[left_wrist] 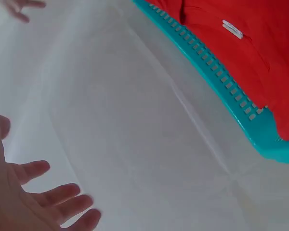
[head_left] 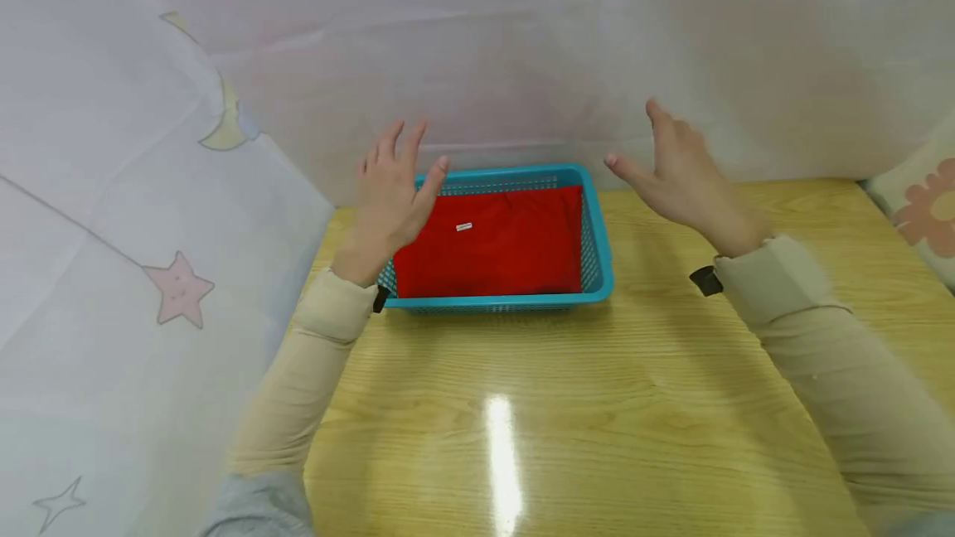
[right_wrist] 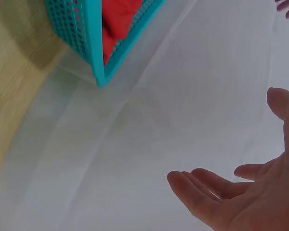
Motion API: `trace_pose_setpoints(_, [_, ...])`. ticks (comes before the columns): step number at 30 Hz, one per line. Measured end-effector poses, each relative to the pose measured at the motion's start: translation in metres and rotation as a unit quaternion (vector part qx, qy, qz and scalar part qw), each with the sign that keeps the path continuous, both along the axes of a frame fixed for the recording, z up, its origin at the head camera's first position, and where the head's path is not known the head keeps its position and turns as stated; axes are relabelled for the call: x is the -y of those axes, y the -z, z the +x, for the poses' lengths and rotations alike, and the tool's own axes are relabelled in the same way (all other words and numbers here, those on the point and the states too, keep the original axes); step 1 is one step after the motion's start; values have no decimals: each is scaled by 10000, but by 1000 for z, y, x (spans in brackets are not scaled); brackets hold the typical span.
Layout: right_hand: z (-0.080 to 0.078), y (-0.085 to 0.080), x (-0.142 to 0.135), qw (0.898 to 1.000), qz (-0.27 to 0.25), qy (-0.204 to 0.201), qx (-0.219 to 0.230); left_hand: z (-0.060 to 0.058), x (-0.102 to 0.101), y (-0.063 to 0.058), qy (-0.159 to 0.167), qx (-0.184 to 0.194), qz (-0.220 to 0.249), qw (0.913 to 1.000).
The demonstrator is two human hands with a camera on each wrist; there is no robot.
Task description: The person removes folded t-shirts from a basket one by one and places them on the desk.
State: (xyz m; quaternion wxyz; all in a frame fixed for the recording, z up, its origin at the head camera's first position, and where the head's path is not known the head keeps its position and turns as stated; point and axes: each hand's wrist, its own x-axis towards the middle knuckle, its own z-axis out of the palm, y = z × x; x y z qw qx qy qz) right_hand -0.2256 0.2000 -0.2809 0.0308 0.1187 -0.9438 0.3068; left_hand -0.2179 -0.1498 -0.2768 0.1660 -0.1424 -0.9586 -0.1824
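Pale, creased fabric sheeting (head_left: 522,65) hangs behind the glossy light-brown wood-grain table (head_left: 418,413). At the table's far side, against the sheeting, stands a rectangular turquoise plastic basket (head_left: 507,302) with lattice walls. Inside it lies a bright red, flattened piece of cloth (head_left: 500,259), perhaps a folded garment, though its shape is hard to make out. The person's left hand (head_left: 388,197) is raised by the basket's left end, its fingers loosely spread and gripping nothing. The right hand (head_left: 686,176) is raised beyond the right end, relaxed and likewise unoccupied, its thumb held apart from the fingers. A tiny white oblong tag (head_left: 464,227) shows on the cloth's upper left part.
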Motion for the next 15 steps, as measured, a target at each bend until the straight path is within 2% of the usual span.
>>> trace_pose_setpoints(3, [3, 6, 5, 9997, -231, -109, 63, 2, 10, 2, -41, 251, 629, 9977])
trace_pose_setpoints(5, [5, 11, 9, 9994, -287, -131, 165, 5, 17, 6, -100, 478, 867, 9950])
trace_pose_setpoints(8, [8, 19, 16, 9987, -340, -190, 319, 8, 26, 16, -175, 815, 956, 9919])
trace_pose_setpoints(12, [11, 35, 27, 9973, -405, -280, 539, 10, 34, 38, -259, 1236, 995, 9870])
trace_pose_setpoints(15, [12, 47, 36, 9954, -514, -354, 729, 13, 35, 53, -442, 1588, 1032, 9809])
